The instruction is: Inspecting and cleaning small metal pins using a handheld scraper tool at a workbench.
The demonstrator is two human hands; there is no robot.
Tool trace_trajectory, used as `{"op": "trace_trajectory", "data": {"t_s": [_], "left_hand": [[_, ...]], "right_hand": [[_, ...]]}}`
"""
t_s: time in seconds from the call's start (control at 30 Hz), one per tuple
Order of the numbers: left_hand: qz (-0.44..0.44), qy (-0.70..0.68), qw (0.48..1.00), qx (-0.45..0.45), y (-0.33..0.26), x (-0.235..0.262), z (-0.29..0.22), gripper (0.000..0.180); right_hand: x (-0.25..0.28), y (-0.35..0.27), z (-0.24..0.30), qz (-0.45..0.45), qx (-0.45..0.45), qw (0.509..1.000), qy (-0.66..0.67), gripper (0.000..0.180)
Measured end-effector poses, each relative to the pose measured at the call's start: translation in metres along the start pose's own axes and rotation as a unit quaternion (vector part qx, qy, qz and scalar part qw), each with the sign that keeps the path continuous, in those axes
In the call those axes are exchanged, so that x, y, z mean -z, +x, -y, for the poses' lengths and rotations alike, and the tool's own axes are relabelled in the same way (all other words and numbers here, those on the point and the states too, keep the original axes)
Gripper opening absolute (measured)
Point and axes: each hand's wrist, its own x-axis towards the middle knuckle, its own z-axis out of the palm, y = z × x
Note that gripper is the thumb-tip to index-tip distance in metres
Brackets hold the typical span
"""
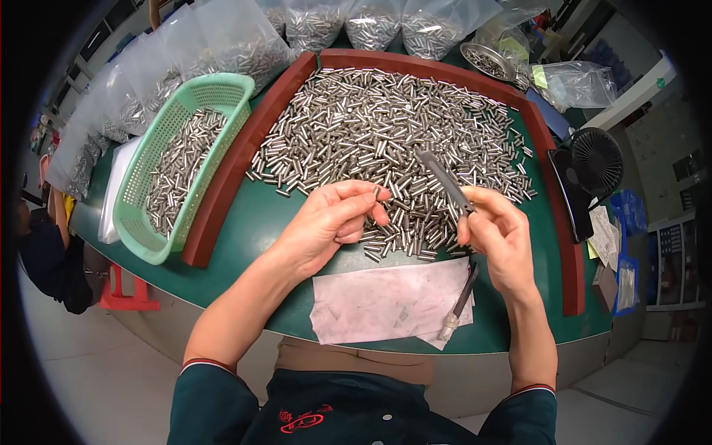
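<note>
A wide heap of short steel pins (415,122) covers the green tabletop ahead of me. At the heap's near edge, my left hand (334,216) is closed, thumb and forefinger pinching what looks like one small steel pin (377,193), mostly covered by the fingertips. My right hand (498,233) grips a dark, flat, bar-shaped tool (443,178) by its near end. The tool slants up to the left over the pins; its exact kind is unclear. Below both hands lies a stained pale pink cloth (378,304). A dark rod with a clear wrapped end (460,308) rests across its right side.
Dark red wooden rails (233,174) border the heap left, back and right. A green perforated basket (137,215) with pins stands left. Clear bags of pins (308,26) line the back. Right are a small black fan (597,163) and papers (604,237). A red stool (127,291) stands lower left.
</note>
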Motion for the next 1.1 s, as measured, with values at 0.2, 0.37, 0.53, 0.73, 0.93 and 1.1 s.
{"op": "trace_trajectory", "data": {"t_s": [0.2,0.37,0.53,0.73,0.93,1.1], "left_hand": [[-0.009,0.044,0.999,-0.007,-0.001,-0.005,0.002,0.016],[-0.030,0.063,0.998,-0.008,0.000,-0.004,0.003,0.016],[-0.036,0.065,0.997,-0.011,-0.001,-0.004,0.004,0.013],[-0.037,0.080,0.996,-0.018,-0.002,-0.004,0.004,0.012],[-0.050,0.118,0.991,-0.031,-0.004,-0.005,0.003,0.013],[-0.051,0.126,0.990,-0.035,-0.004,-0.005,0.004,0.012]], "right_hand": [[-0.010,-0.002,-0.007,-0.044,0.138,0.944,-0.297,0.020],[-0.015,-0.004,-0.011,-0.029,0.204,0.898,-0.388,0.023],[-0.018,-0.004,-0.013,-0.040,0.256,0.839,-0.478,0.025],[-0.019,-0.006,-0.016,-0.054,0.210,0.859,-0.465,0.026],[-0.020,-0.008,-0.014,-0.055,0.202,0.853,-0.479,0.026],[-0.020,-0.008,-0.014,-0.054,0.198,0.851,-0.483,0.026]]}}
